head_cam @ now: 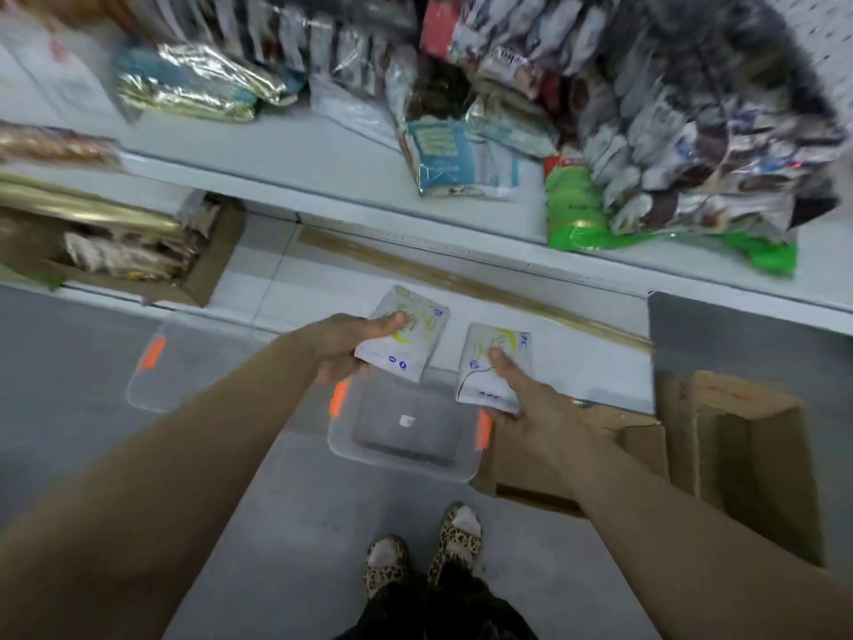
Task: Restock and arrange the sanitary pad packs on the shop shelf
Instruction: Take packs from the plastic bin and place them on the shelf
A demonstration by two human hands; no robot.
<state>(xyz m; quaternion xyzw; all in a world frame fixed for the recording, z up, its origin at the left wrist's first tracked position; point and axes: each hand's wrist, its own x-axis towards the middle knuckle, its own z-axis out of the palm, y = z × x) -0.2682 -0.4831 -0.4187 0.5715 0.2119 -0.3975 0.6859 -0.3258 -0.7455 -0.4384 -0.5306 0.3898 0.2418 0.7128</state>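
My left hand (341,346) grips a white sanitary pad pack (411,344) with yellow-green print, thumb on top. My right hand (531,399) holds a second white pad pack (489,362) of the same kind, thumb across its face. Both packs hang in front of me above a clear plastic tub (401,455) with orange clips that stands on the floor. The white shop shelf (295,154) runs across the upper part of the view, with bare room in its middle.
Piles of packaged goods (669,131) fill the shelf's right side, and gold and teal packs (194,85) lie at its left. A clear lid (152,376) lies on the floor at left. Open cardboard boxes (738,455) stand right of the tub; another box (138,251) sits under the shelf.
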